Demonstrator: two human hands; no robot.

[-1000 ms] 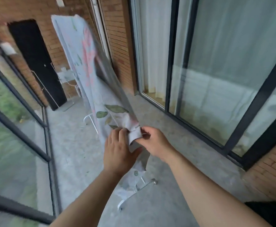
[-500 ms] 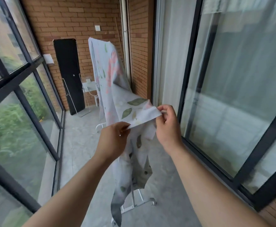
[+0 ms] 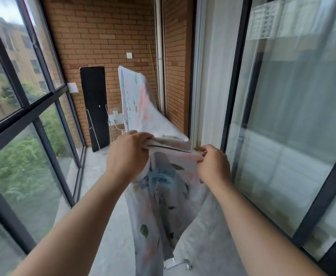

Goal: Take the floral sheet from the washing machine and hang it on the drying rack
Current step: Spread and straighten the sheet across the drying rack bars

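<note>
The floral sheet (image 3: pixel 141 108), pale with pink flowers and green leaves, lies draped along the drying rack from the far brick wall toward me, and its near end hangs down to the floor. My left hand (image 3: pixel 128 156) grips the near top edge of the sheet on the left. My right hand (image 3: pixel 215 165) pinches the same edge on the right, so the cloth is stretched taut between the two hands. Only a white foot of the drying rack (image 3: pixel 178 262) shows below the hanging cloth; the rest is covered. The washing machine is out of view.
A narrow balcony with a concrete floor (image 3: pixel 111 236). Tall dark-framed windows (image 3: pixel 24 124) run along the left, glass sliding doors (image 3: pixel 282 136) along the right. A black panel (image 3: pixel 95 108) leans on the far brick wall beside a small white stand (image 3: pixel 117 118).
My view has tilted up and the hands have risen. They have moved apart along the sheet's edge, pulling it taut where before they held it bunched close together.
</note>
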